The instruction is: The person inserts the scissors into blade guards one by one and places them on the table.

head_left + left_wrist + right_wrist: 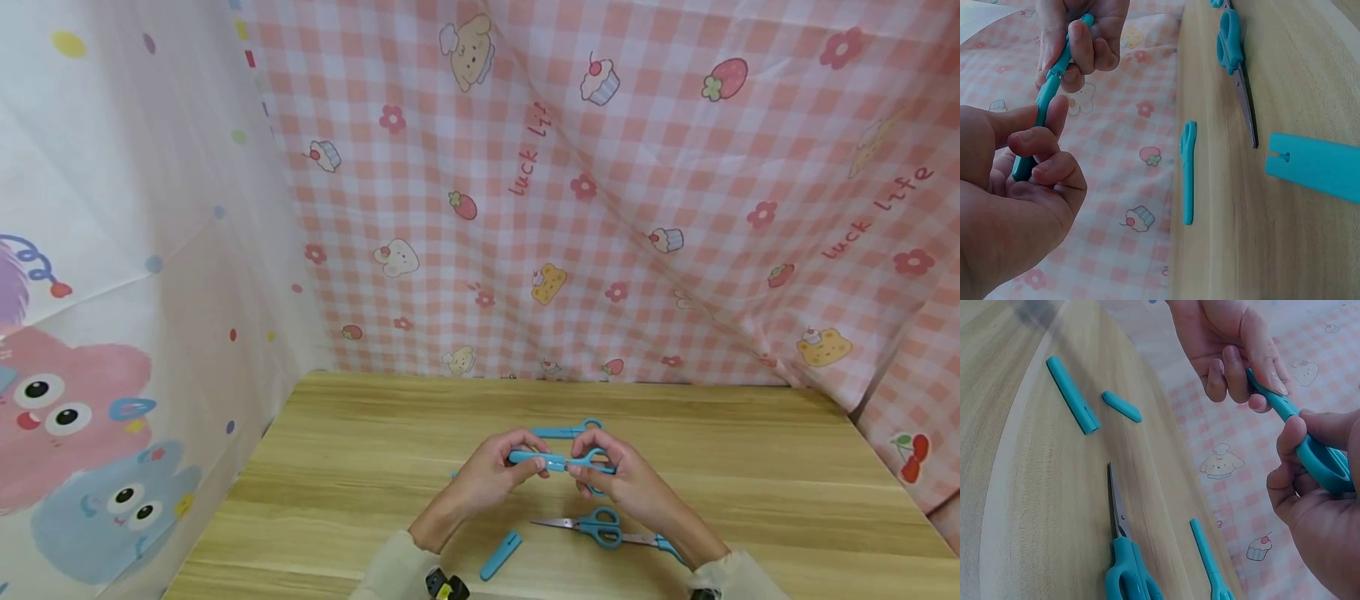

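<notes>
Over the table, my left hand (487,468) pinches a blue blade cover (536,460) between thumb and fingers. My right hand (626,482) grips the blue handles of a pair of scissors (1325,465), whose blades lie inside that cover. In the head view a sliver of metal shows between cover and handles. Below the hands lies a bare pair of scissors (600,527), its tips pointing left. Another bare pair (641,539) is partly hidden by the right forearm. Beyond the hands rests a covered pair of scissors (562,432).
A loose blue blade cover (501,556) lies near the left forearm. A second loose cover (1121,406) shows in the right wrist view, mostly hidden by the left hand in the head view. A pink checked cloth (525,250) hangs behind the wooden table (360,450).
</notes>
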`<state>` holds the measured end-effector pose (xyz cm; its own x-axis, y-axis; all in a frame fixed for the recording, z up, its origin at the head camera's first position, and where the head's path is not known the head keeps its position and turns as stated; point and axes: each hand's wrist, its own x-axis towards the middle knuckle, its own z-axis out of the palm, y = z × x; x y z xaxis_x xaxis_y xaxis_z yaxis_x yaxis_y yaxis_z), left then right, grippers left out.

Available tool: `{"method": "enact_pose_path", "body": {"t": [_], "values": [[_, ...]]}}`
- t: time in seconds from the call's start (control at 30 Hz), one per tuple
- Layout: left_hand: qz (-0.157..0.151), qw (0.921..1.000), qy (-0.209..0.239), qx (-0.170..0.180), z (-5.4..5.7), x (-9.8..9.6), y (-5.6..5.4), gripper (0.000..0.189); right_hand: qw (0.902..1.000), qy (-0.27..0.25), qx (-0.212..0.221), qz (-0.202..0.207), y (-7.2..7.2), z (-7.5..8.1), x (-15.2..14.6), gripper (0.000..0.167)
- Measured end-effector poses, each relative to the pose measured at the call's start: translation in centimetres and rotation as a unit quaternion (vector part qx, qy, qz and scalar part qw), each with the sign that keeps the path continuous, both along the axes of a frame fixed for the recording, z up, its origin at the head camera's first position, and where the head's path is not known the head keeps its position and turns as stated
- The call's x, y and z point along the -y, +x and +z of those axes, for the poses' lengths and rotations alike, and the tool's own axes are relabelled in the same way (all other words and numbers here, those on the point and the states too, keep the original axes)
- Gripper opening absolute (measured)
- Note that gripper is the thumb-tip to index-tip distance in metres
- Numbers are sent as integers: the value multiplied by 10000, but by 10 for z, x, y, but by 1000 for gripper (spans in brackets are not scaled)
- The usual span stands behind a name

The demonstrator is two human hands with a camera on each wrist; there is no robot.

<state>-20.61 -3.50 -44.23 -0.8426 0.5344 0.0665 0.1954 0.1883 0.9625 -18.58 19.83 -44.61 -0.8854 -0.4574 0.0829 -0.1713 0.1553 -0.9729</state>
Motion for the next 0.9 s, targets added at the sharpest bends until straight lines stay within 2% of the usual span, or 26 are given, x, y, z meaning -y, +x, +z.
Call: {"method": "enact_pose_path", "body": {"t": [0.9], "values": [[12,9999,-63,88,-3,-5,-2,9,9997,-10,-222,54,0,-1,2,23]]}}
